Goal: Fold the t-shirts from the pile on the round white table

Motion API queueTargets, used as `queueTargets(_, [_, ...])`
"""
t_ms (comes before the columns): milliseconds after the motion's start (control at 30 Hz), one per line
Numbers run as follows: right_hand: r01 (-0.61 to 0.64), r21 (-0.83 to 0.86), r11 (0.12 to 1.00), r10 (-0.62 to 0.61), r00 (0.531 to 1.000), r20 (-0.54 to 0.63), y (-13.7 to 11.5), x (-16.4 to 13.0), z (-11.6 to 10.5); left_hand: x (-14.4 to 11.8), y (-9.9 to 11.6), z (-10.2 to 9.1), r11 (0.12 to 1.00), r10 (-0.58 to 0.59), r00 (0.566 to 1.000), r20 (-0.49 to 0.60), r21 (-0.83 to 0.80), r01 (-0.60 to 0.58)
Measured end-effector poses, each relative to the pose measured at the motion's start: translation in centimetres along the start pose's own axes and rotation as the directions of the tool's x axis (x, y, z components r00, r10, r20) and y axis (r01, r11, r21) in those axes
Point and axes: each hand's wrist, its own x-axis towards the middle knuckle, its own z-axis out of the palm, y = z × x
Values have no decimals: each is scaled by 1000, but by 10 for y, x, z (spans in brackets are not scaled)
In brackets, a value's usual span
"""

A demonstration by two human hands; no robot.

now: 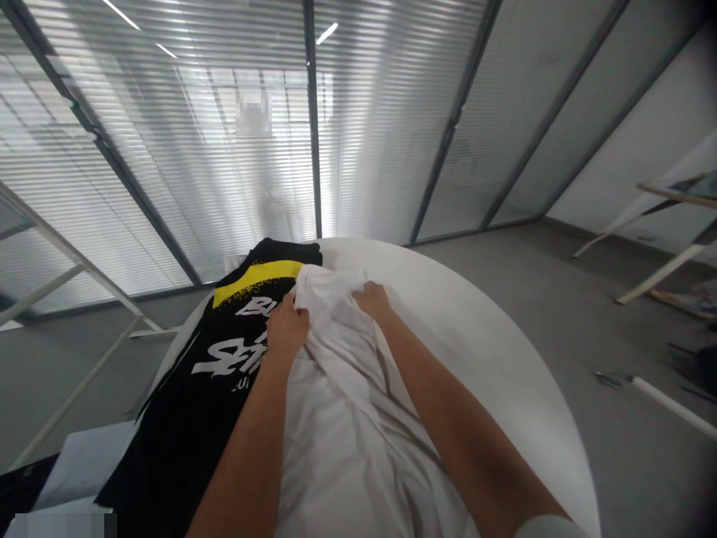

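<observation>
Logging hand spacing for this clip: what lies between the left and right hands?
In the head view, white cloth spans from the left hand to the right hand.

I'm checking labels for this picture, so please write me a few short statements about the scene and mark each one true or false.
1. The left hand and the right hand both grip the white cloth. True.
2. The black shirt lies to the right of the white cloth. False: it lies to the left.
3. The table has a curved edge. True.
4. The band across the black shirt is red. False: it is yellow.
5. The lettering on the black shirt is white. True.
6. The right hand is touching the black shirt. False: it is at the white cloth's right edge, apart from the shirt.
</observation>
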Motion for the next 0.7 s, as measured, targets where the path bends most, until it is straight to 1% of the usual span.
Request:
queueTargets(67, [40,-5,999,-40,999,-27,-2,-9,5,0,-5,0,995,95,995,-20,-36,-96])
queueTargets(133, [108,-36,994,-109,993,-37,0,-18,8,0,-9,1,980,198,980,7,-22,-198])
queueTargets(200, [188,-86,978,-191,981,-24,8,-25,9,2,-11,2,963,267,960,86,16,-269])
queueTargets(267, [246,-131,960,-250,968,-18,19,-27,7,3,-7,4,951,299,937,178,18,-307])
queueTargets(333, [265,-175,948,-276,961,-37,32,-27,3,3,1,5,957,291,917,272,-69,-283])
queueTargets(433, [245,-236,940,-267,962,-65,56,-21,-11,-1,21,9,962,252,880,403,-205,-182])
queueTargets(500, [212,-275,938,-237,970,-61,75,-14,-22,-5,36,15,955,225,861,456,-279,-103])
queueTargets(567, [175,-296,939,-195,980,-40,94,-4,-35,-7,51,24,930,201,854,480,-368,-12])
queueTargets(600, [158,-285,946,-177,983,-42,103,2,-41,-7,59,29,918,194,855,480,-397,15])
queueTargets(633, [152,-276,949,-167,985,-31,110,8,-46,-6,66,35,914,194,862,468,-406,15])
queueTargets(700, [137,-269,953,-149,989,-23,120,20,-55,0,78,45,928,219,881,419,-369,-54])
